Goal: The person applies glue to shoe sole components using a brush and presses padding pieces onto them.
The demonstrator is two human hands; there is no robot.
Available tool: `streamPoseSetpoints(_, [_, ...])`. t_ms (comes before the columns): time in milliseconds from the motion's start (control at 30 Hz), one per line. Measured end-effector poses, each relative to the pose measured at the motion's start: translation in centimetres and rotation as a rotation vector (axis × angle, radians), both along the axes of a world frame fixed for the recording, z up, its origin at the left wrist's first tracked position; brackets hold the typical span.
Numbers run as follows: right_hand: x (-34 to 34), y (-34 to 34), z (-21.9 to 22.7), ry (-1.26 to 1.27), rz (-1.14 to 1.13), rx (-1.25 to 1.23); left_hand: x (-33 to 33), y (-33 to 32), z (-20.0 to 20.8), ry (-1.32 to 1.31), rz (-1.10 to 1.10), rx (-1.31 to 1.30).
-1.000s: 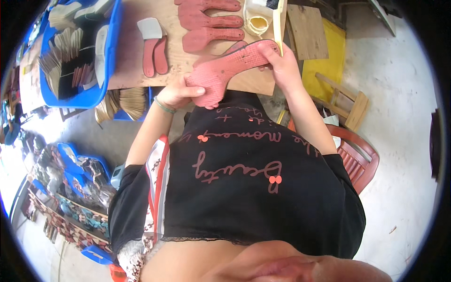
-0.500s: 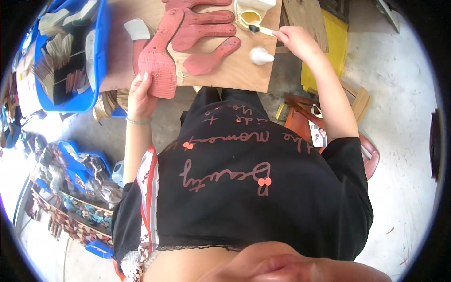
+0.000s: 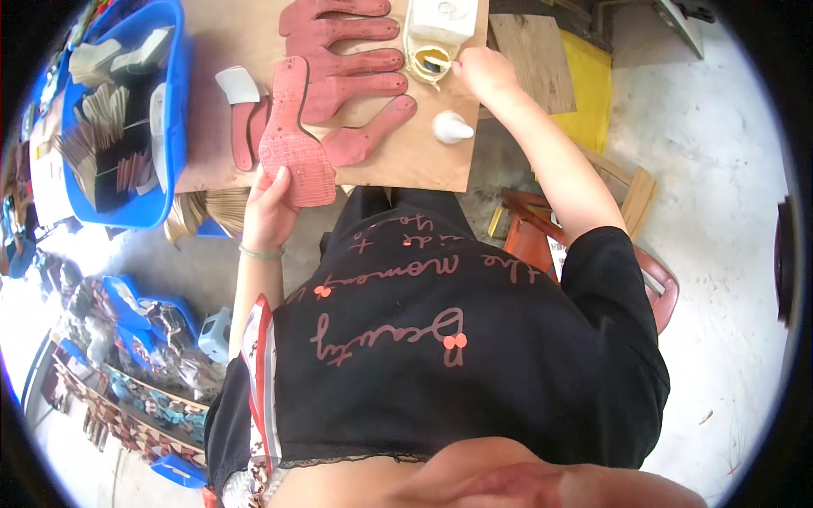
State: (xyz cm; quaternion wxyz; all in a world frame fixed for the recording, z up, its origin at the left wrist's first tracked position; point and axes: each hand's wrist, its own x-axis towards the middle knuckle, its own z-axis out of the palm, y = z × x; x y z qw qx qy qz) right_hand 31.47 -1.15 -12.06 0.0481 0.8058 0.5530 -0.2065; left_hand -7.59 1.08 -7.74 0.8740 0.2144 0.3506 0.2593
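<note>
The left hand (image 3: 269,213) is gripping a red insole (image 3: 293,140) by its broad end, left of centre in the upper half of the frame, with the thumb lying on the upper face. The insole's narrow end is pointing toward the top of the frame, and its body is partly covering other red pieces behind it.

The right hand (image 3: 485,76), upper right of centre, is closing its fingers around the pale handle of a brush (image 3: 443,63). The brush's dark tip is sitting inside the round, yellowish-rimmed mouth of a white container (image 3: 440,24).

Several red insoles (image 3: 351,63) are lying in a row on the wooden desk (image 3: 423,169), near the top centre, with their narrow ends pointing right. A small white bottle-shaped thing (image 3: 451,127) is lying near the desk's right edge, below the container. Left of the held insole, a white piece (image 3: 238,85) is resting against further red insoles (image 3: 243,140).

At the upper left, a blue basket (image 3: 175,110) is holding stacks of beige pieces (image 3: 100,93), and more beige pieces (image 3: 199,218) are showing below it. A reddish-brown chair (image 3: 665,296) is standing at right.
</note>
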Motion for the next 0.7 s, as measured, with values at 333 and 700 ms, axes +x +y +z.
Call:
streamPoseSetpoints(333, [-0.4, -0.8, 1.8, -0.023, -0.021, -0.023, 1.5, -1.3, 0.9, 0.144, 0.014, 0.138])
streamPoseSetpoints(700, [-0.3, -3.8, -0.3, -0.039, -0.043, 0.119, 3.2, -1.0, 1.1, 0.1, 0.104, 0.08])
